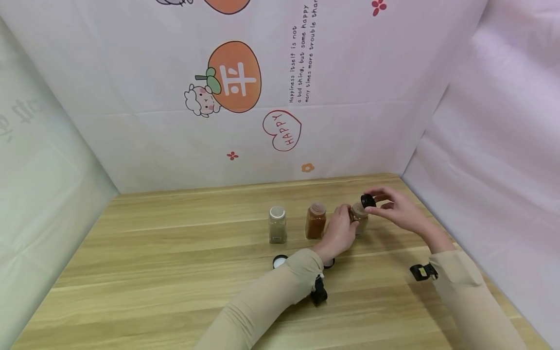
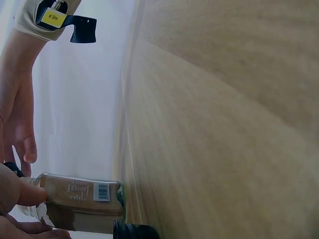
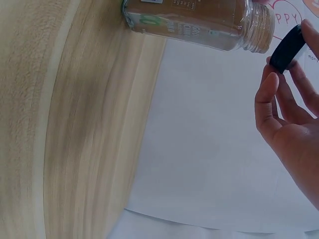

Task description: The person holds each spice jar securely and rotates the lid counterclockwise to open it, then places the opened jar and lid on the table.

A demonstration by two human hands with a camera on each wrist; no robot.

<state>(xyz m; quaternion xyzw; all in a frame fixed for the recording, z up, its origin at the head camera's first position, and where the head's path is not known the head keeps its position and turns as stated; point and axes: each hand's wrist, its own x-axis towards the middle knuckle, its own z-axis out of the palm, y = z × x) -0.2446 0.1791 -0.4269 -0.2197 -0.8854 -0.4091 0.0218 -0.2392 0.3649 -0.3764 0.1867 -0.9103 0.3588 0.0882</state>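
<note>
My left hand (image 1: 339,229) grips a glass spice jar (image 3: 194,22) of brown powder near its neck. The jar stands upright on the table, its threaded mouth uncovered. Just above and to the right of that mouth, my right hand (image 1: 400,211) pinches a black screw lid (image 3: 288,49), tilted and apart from the jar. To the left stand a jar of reddish-brown powder (image 1: 316,222) and a jar of pale powder (image 1: 277,227), both without black lids. A barcode label shows on the held jar in the left wrist view.
One black lid (image 1: 280,261) lies white side up before the pale jar. Another lid (image 1: 329,263) is partly hidden by the left wrist. The wooden table (image 1: 175,272) meets a printed white cloth (image 1: 350,121) behind and at the sides.
</note>
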